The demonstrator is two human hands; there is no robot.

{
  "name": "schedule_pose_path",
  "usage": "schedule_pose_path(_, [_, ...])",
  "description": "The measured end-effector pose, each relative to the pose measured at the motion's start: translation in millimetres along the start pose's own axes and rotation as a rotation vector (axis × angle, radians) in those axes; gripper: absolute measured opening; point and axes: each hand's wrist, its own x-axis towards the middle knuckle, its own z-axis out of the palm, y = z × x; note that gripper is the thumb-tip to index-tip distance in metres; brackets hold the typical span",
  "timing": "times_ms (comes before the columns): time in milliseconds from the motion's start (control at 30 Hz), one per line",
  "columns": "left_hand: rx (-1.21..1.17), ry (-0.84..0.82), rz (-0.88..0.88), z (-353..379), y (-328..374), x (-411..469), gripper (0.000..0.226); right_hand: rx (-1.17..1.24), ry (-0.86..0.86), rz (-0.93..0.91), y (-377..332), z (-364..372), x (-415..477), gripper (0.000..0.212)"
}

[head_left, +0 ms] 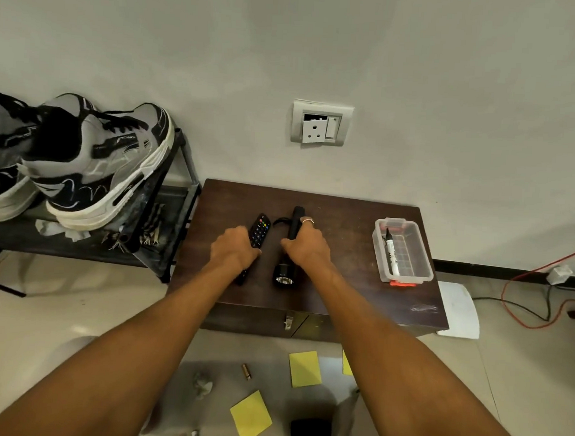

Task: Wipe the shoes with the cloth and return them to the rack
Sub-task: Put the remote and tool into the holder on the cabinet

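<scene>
Head view: shoes racked (hands elsewhere)

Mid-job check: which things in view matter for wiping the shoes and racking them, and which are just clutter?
For the job:
- shoes, already on the rack
- whitish cloth, under the shoes

Just lying about:
- remote, under the left hand
- flashlight, under the right hand
- plastic box holding a marker
- yellow notes, battery on the floor

left shoe: cut by frame edge | remote: middle under left hand
</scene>
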Motion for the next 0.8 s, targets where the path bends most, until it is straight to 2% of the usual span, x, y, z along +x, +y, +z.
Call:
schedule_pose_path(133, [-0.046,-0.034,-0.021,1.5,-3.2,-1.0,0.054,0.062,-0.025,0.040,8.2,-7.1,-2.6,0.067])
schedule_pose_path(400, [-0.198,-0.035,0.008,-19.6,20.4,-25.3,0.045,0.170,0.063,-0.037,24.5,-62.7,-24.7,0.061])
schedule_pose_path(600, [-0.403,-0.026,0.091,-31.2,82.6,-53.3,0.050,0.297,0.218,-0.090,53.3,-116.5,-42.7,0.046])
schedule_pose_path(700, [-0.586,-0.054,0.129,-30.0,125.4,-64.9,0.052,0.324,0.307,-0.078,78.2,-142.2,-42.2,0.056])
schedule_pose_path(800, [-0.664,-0.043,0.228,-20.2,170.8,-65.3,0.062,0.252,0.401,-0.076,108.0,-164.6,-33.6,0.063])
